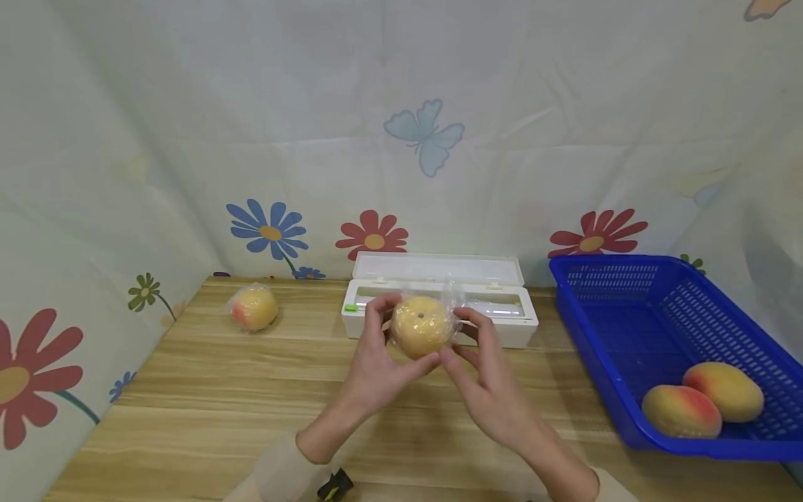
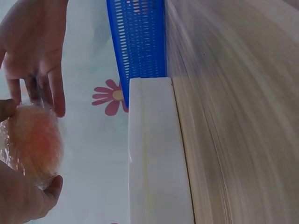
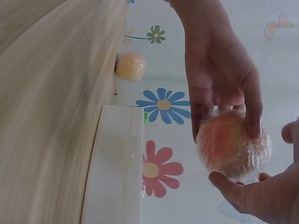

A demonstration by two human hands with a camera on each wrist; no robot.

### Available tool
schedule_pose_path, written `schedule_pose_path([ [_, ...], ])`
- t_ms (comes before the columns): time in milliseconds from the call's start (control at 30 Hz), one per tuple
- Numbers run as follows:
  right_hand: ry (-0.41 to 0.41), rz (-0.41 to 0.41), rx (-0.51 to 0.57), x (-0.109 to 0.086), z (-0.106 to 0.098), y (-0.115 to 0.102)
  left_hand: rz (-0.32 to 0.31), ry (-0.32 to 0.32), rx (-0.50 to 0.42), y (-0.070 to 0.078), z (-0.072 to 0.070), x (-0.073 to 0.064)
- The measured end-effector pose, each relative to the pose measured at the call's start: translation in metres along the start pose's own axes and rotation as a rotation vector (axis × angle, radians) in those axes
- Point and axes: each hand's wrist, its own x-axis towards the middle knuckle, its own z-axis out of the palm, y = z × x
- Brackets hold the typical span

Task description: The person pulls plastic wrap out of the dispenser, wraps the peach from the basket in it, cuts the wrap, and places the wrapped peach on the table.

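Observation:
A yellow mango (image 1: 422,328) in clear plastic wrap is held up between both hands, above the table and in front of a white box. My left hand (image 1: 379,373) grips its left side, fingers curled round it and thumb along the near underside. On the other side my right hand (image 1: 492,390) holds it with bent fingers, the two thumb tips close together. Loose film sticks up at the fruit's right. Both wrist views show a reddish side of the wrapped mango (image 3: 222,142); the white box (image 1: 517,335) stands behind with its lid raised.
Another wrapped mango (image 1: 256,308) sits at the table's back left. On the right stands a blue plastic basket (image 1: 602,355) holding two mangoes (image 1: 724,392). A green slider (image 1: 350,307) is on the box. A small black object (image 1: 335,484) shows near the left sleeve. Flowered cloth hangs behind.

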Motion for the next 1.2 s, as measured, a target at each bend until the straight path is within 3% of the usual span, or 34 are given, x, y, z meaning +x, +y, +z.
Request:
schedule_pose_path([
  [133, 0.057, 0.037, 0.07, 0.0018, -0.0007, 0.0047, -0.011, -0.049, 0.038, 0.0014, 0.0024, -0.0009],
  [233, 0.08, 0.038, 0.052, 0.0029, -0.0023, 0.0072, 0.04, -0.084, 0.085, 0.0009, 0.0034, -0.0005],
  [367, 0.085, -0.019, 0.001, 0.0041, -0.0036, 0.0097, 0.106, -0.108, 0.119, -0.0009, 0.0047, 0.0],
  [533, 0.078, -0.049, -0.075, 0.0048, -0.0051, 0.0092, 0.111, -0.125, 0.109, -0.0007, 0.0063, -0.0011],
  [833, 0.02, -0.082, -0.137, 0.0038, -0.0062, 0.0097, 0.043, -0.247, 0.045, -0.0055, 0.0051, -0.0045],
  [1200, 0.049, -0.137, -0.122, 0.0053, -0.0096, 0.0102, 0.087, -0.292, -0.033, -0.0081, 0.0034, -0.0055],
])
